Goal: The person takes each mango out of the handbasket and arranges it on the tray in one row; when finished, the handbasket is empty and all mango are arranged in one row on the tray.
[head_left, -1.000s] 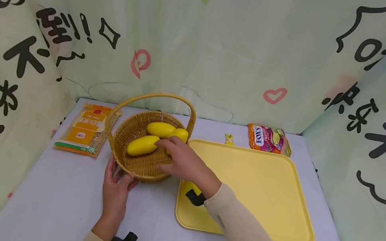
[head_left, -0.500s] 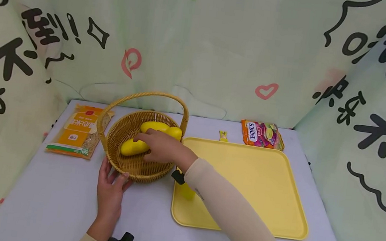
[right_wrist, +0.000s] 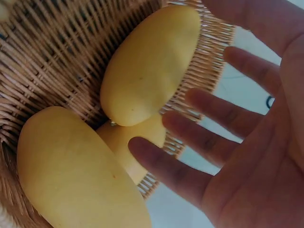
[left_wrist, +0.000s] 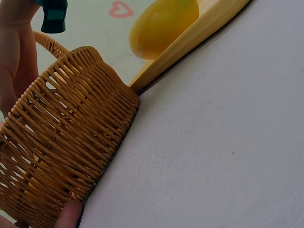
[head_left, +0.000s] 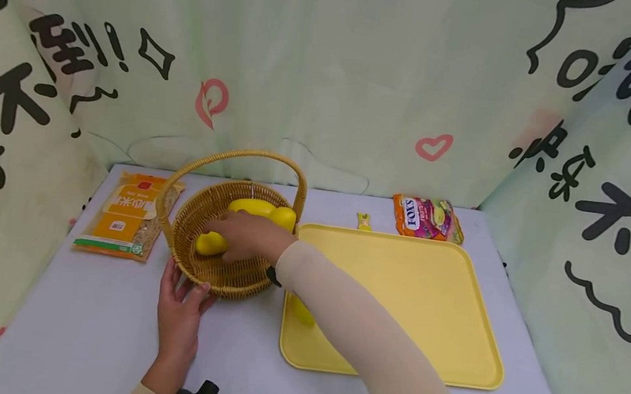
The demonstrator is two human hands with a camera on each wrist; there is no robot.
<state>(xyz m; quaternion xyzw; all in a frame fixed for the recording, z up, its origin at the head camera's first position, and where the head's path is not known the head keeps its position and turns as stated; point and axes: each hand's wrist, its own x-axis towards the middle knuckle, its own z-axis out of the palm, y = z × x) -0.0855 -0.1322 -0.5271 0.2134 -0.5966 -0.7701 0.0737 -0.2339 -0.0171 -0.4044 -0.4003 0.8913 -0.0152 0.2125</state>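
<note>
A wicker basket (head_left: 240,280) with a tall arched handle holds several yellow mangoes (right_wrist: 152,66). My left hand (head_left: 180,312) rests its spread fingers and thumb on the outside of the basket at the front left; in the left wrist view, a fingertip (left_wrist: 70,214) touches low on its weave. My right hand (head_left: 248,238) reaches into the basket over the left mango (head_left: 210,243), covering part of it. Seen from the right wrist, its fingers are straight and spread beside the mangoes, with nothing gripped. Another mango (head_left: 301,311) lies on the yellow tray (head_left: 397,299), partly hidden by the right sleeve.
An orange grain packet (head_left: 124,216) lies left of the basket. Behind the tray are a small yellow wrapped sweet (head_left: 364,221) and a FOX'S candy bag (head_left: 428,219). Printed curtains (head_left: 357,97) enclose the table's back and sides.
My right hand has moved left and lower across the basket, now over the left mango. The left hand stays at the basket's side. The head view has shifted slightly.
</note>
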